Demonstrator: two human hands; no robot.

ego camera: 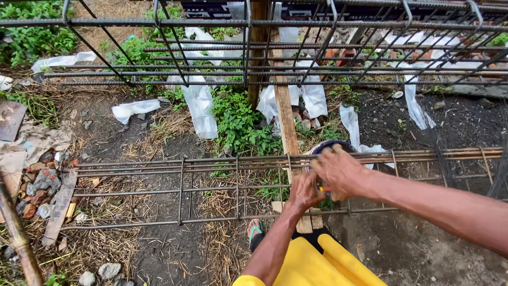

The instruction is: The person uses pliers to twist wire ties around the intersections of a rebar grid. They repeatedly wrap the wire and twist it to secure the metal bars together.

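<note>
Bare dirt and dry grass lie under a yellow garment (312, 265) at bottom centre. Just above, the left hand (306, 191) is clenched on something orange, and the right hand (338, 172) grasps the top bars of the rebar cage (211, 188) mid-frame. This looks like tying a joint; twisting tight likely comes next. Farther off stands a bigger cage (264, 47).

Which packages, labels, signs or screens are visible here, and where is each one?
No labels, signs or screens show.
Torn white plastic bags: crumpled on the soil behind the rusty steel rebar cage.
Flattened brown cardboard: creased, at the left edge.
</note>
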